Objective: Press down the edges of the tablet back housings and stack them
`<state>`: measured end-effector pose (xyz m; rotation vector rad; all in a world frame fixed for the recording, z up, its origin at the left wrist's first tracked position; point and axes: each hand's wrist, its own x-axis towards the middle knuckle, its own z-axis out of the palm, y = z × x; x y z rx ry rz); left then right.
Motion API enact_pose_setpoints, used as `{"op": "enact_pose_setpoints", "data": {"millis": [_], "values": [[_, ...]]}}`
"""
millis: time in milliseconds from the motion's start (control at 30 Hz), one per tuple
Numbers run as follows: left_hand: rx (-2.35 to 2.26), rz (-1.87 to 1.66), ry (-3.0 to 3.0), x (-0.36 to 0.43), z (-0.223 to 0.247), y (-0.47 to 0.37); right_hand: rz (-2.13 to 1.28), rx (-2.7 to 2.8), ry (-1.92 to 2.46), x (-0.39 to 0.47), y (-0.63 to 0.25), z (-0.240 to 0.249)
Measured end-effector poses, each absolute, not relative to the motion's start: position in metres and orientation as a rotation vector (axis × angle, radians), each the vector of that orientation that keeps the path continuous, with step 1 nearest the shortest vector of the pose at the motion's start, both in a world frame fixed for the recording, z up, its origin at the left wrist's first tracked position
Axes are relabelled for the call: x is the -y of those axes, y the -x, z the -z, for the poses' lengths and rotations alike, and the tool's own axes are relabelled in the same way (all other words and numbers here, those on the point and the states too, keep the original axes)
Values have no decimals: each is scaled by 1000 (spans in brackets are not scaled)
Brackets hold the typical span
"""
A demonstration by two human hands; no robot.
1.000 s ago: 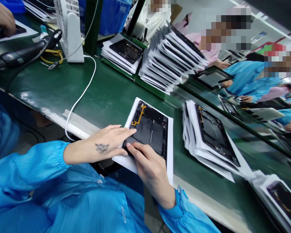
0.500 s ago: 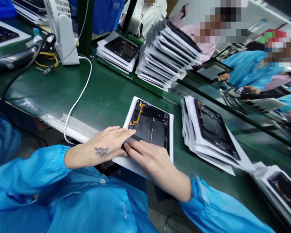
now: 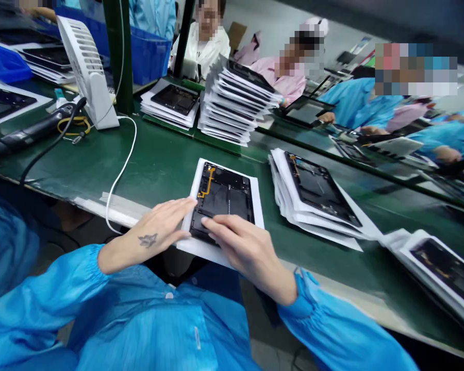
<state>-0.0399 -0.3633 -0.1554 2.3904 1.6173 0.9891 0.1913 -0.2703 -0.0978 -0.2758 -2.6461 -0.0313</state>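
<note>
A tablet computer [image 3: 232,193] with its back off lies on a sheet of white paper [image 3: 257,198] in front of me, showing black batteries and an orange flex cable [image 3: 206,186]. My left hand [image 3: 160,226] is open, fingers stretched out and together, with the tips at the tablet's left edge. Over the near part of the tablet my right hand [image 3: 249,245] is bent, its fingers drawn together and the tips low on the near left area. Whether something small sits between those fingertips is hidden.
Right of the tablet stands a pile of tablets and paper [image 3: 317,190], with another pile [image 3: 448,278] beyond. A tall stack [image 3: 235,103] rises at the back. Left are a white fan [image 3: 87,77], its cable [image 3: 129,154] and a black handled tool [image 3: 34,131]. Co-workers sit across the bench.
My view has shifted, so the bench sits further left. My hands have moved apart: the left has drawn back to the tablet's edge, and the right stays over its near part.
</note>
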Motion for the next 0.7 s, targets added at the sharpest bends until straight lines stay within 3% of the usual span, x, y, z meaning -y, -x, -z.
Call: {"op": "enact_pose_setpoints", "data": {"millis": [167,300,533,700], "values": [[-1651,-1055,-2511,376,155,44,-417,1915,859,295,-207,110],[-1624,-981,-2700,377,150,40,-858,1757,853,303,-203,112],[-1592,-776,-3023,372,146,34,-625,1998,616,313,-201,132],[-1496,-861,-2950,367,145,35,-381,2157,517,317,-197,147]]}}
